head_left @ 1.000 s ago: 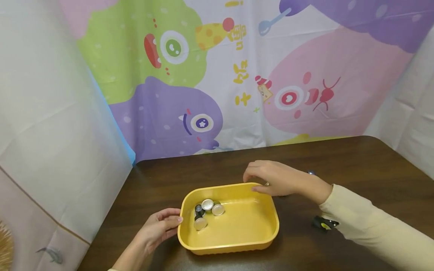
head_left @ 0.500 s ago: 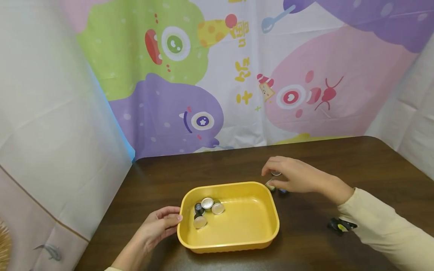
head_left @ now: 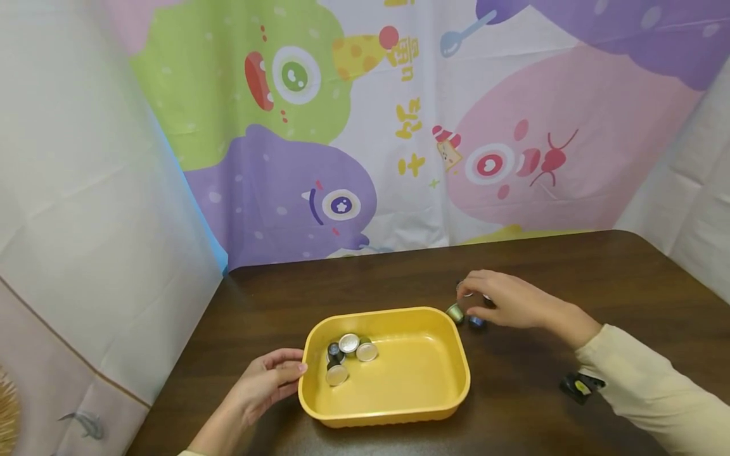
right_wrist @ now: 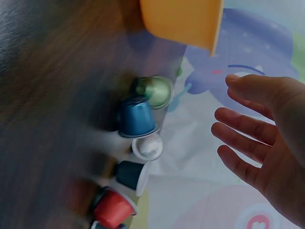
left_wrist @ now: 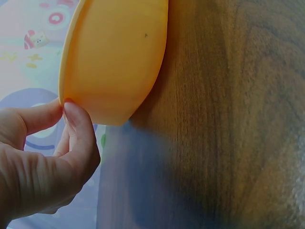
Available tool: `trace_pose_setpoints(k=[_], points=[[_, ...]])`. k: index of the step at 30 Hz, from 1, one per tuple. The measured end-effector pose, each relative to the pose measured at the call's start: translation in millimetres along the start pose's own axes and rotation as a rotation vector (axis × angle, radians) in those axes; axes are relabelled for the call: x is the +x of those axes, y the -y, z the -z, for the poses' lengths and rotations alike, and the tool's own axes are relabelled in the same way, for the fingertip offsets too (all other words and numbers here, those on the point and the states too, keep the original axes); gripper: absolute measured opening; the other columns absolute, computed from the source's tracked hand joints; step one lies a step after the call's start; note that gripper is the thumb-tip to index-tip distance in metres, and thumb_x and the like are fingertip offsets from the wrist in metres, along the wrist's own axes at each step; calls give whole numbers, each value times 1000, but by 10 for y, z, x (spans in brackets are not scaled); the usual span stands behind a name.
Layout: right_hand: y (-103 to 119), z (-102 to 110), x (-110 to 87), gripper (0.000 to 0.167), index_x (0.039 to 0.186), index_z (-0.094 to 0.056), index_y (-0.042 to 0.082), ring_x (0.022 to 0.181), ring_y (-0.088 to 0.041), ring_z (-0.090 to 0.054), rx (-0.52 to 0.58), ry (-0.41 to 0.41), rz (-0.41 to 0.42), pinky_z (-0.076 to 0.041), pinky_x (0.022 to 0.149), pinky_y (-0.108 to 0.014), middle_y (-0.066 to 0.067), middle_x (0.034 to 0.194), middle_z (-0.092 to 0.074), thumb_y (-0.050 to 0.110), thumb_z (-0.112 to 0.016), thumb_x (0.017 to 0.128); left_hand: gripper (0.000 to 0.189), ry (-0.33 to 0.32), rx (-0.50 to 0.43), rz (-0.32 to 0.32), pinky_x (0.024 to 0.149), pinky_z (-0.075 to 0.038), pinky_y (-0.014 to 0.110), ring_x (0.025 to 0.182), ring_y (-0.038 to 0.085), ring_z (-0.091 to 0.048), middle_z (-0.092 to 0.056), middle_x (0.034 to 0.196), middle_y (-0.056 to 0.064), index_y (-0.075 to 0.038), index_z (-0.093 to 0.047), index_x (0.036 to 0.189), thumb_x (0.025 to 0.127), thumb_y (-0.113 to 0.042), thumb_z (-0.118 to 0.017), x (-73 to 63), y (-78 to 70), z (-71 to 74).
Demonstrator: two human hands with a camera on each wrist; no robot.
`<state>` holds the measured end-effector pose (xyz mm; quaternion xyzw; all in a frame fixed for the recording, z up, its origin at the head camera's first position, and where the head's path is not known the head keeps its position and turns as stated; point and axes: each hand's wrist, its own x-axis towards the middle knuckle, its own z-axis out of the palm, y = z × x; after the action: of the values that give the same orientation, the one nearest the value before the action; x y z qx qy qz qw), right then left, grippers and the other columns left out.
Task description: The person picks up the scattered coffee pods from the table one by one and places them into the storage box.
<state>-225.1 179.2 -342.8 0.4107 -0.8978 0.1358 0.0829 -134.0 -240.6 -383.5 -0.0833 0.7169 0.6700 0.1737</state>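
On the bench [head_left: 530, 418] beside the tub [head_left: 410, 380] lie pods [right_wrist: 137, 117] I judge light, slick, best pinched by their sides; left hand [head_left: 267, 383] pinches the tub's rim, right hand [head_left: 510, 301] hangs empty, fingers apart.

Capsules [head_left: 455, 313] lie behind and right of the tray [head_left: 410, 377] (others [head_left: 349, 343] sit inside).

Tray: one yellow, rounded-rectangular tray [head_left: 410, 373]. Table: one dark brown wood-grain table [head_left: 599, 272]. Small cup-shaped capsules: at least four silver or dark capsules [head_left: 349, 343] within the tray; at least six outside, comprising one green capsule [right_wrist: 159, 91], one blue capsule [right_wrist: 136, 117], one silver-faced capsule [right_wrist: 149, 146], one red capsule [right_wrist: 113, 209], two dark capsules [right_wrist: 128, 173]. Bare hands: two.
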Motion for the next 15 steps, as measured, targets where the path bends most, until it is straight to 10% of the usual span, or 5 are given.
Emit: trace_pose_setpoints(k=[15], points=[[-189, -276, -151, 19, 98, -65, 14, 85, -10, -58, -24, 38, -27, -52, 74, -31, 2, 94, -61, 12, -75, 82, 39, -11, 0, 15, 76, -57, 24, 84, 7, -62, -65, 90, -3, 5, -53, 124, 89, -8, -65, -7, -11, -8]])
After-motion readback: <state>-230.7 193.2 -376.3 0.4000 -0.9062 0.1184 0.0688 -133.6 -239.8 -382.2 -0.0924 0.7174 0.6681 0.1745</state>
